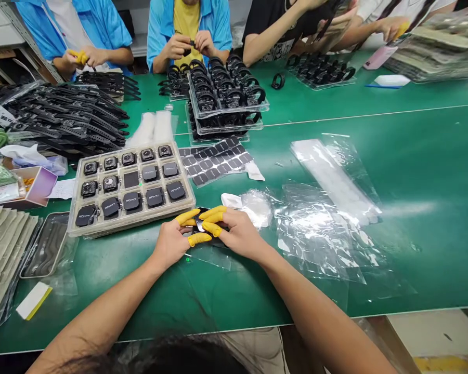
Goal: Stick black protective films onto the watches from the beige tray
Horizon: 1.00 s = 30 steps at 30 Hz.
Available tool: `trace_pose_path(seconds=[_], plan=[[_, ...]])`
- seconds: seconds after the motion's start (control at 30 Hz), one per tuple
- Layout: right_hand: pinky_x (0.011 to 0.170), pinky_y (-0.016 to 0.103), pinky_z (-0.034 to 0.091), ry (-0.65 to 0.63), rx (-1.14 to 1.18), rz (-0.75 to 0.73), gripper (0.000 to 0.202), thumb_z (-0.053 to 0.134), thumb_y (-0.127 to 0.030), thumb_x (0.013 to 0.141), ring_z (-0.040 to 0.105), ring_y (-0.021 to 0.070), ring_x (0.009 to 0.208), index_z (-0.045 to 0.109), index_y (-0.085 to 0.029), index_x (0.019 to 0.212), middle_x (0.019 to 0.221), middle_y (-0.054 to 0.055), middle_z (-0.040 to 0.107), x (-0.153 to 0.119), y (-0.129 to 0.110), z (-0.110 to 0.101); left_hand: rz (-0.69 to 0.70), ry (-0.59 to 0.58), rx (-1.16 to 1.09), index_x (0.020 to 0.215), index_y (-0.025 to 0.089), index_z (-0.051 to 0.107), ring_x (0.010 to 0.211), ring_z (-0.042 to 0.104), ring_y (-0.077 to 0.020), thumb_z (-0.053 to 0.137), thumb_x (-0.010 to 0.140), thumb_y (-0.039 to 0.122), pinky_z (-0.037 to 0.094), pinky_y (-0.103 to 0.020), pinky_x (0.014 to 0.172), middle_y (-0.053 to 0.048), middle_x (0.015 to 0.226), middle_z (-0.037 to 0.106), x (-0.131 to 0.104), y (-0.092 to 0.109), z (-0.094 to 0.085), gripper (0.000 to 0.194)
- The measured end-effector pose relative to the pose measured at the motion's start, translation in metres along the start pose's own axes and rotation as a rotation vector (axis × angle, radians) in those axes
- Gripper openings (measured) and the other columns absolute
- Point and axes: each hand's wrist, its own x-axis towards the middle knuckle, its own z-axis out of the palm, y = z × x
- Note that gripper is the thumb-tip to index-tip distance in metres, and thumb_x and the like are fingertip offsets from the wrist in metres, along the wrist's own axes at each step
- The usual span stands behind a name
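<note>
Inside the green table's (pixel 425 259) near edge, my left hand (pixel 173 240) and right hand (pixel 238 232) pinch a dark piece (pixel 198 223) right of a translucent plastic tray (pixel 130 221) of black watches (pixel 110 183).

Bright light, white glare on clear plastic sheets (pixel 315 228) and green tabletop (pixel 421 213)

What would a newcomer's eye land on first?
Probably the yellow finger covers on the left hand and right hand, which hold a small dark piece near centre. Left of them sits a pale plastic tray of squarish dark watch-like pieces; beyond, black looped bands fill stacked clear plastic trays.
</note>
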Motion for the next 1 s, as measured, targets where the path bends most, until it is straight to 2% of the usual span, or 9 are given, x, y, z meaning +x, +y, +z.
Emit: trace_pose_path(seconds=[0.1, 0.23, 0.37, 0.43, 0.53, 0.67, 0.8, 1.0], plan=[[0.078, 0.037, 0.058, 0.039, -0.104, 0.02, 0.013, 0.056, -0.02, 0.096, 0.071, 0.0214, 0.092, 0.069, -0.021, 0.095, 0.1, 0.009, 0.076, -0.002, 0.003, 0.006, -0.026, 0.008, -0.003, 0.127, 0.018, 0.07, 0.107, 0.073, -0.0278, 0.092, 0.063, 0.033, 0.056, -0.046, 0.105, -0.01, 0.115, 0.078, 0.0, 0.002, 0.001, 0.07], [0.079, 0.037, 0.058, 0.047, -0.123, 0.02, 0.014, 0.053, -0.019, 0.097, 0.07, 0.0214, 0.092, 0.067, -0.021, 0.095, 0.099, 0.009, 0.074, -0.004, 0.002, 0.008, -0.028, 0.013, -0.026, 0.127, 0.018, 0.07, 0.103, 0.074, -0.0272, 0.093, 0.063, 0.034, 0.056, -0.046, 0.104, -0.008, 0.108, 0.079, 0.0, 0.003, 0.001, 0.069], [0.084, 0.035, 0.062, -0.046, 0.114, 0.055, 0.02, 0.056, -0.02, 0.096, 0.071, 0.019, 0.097, 0.069, -0.023, 0.11, 0.112, 0.008, 0.072, -0.004, -0.003, 0.002, -0.018, -0.005, -0.043, 0.129, 0.018, 0.069, 0.106, 0.074, -0.0282, 0.093, 0.063, 0.034, 0.057, -0.045, 0.103, -0.009, 0.115, 0.077, 0.0, 0.0, 0.0, 0.072], [0.087, 0.035, 0.063, -0.092, 0.246, 0.08, 0.025, 0.064, -0.022, 0.092, 0.071, 0.0187, 0.101, 0.069, -0.025, 0.116, 0.12, 0.008, 0.069, -0.004, -0.004, 0.001, -0.014, -0.012, -0.048, 0.13, 0.018, 0.068, 0.109, 0.073, -0.0291, 0.095, 0.059, 0.033, 0.057, -0.045, 0.104, -0.01, 0.12, 0.076, 0.001, -0.002, -0.001, 0.077], [0.084, 0.035, 0.065, -0.043, 0.252, 0.056, 0.022, 0.075, -0.024, 0.084, 0.073, 0.0201, 0.098, 0.074, -0.025, 0.107, 0.112, 0.007, 0.073, -0.003, -0.002, 0.002, -0.015, -0.021, -0.039, 0.13, 0.017, 0.068, 0.11, 0.072, -0.0301, 0.097, 0.054, 0.031, 0.057, -0.045, 0.104, -0.011, 0.122, 0.075, 0.001, -0.003, -0.001, 0.082], [0.075, 0.033, 0.064, 0.075, 0.197, 0.023, 0.005, 0.073, -0.023, 0.085, 0.074, 0.0211, 0.095, 0.076, -0.024, 0.09, 0.099, 0.007, 0.077, -0.003, 0.001, 0.008, -0.016, -0.024, -0.032, 0.131, 0.018, 0.068, 0.112, 0.071, -0.0302, 0.097, 0.055, 0.028, 0.057, -0.044, 0.103, -0.01, 0.122, 0.075, 0.001, 0.0, 0.0, 0.082], [0.077, 0.036, 0.063, 0.079, 0.241, 0.151, 0.009, 0.069, -0.028, 0.089, 0.073, 0.0204, 0.091, 0.073, -0.022, 0.094, 0.105, 0.009, 0.075, -0.004, 0.001, 0.014, -0.033, -0.013, -0.069, 0.128, 0.018, 0.069, 0.109, 0.072, -0.0293, 0.096, 0.055, 0.03, 0.058, -0.043, 0.101, -0.01, 0.118, 0.077, 0.0, 0.002, 0.001, 0.079], [0.079, 0.036, 0.062, 0.126, 0.24, 0.247, 0.014, 0.066, -0.035, 0.092, 0.072, 0.0199, 0.09, 0.069, -0.022, 0.095, 0.106, 0.008, 0.073, -0.005, -0.004, 0.021, -0.032, -0.001, -0.095, 0.125, 0.018, 0.07, 0.103, 0.074, -0.0267, 0.092, 0.065, 0.036, 0.058, -0.041, 0.099, -0.01, 0.114, 0.077, 0.0, 0.002, 0.002, 0.067]])
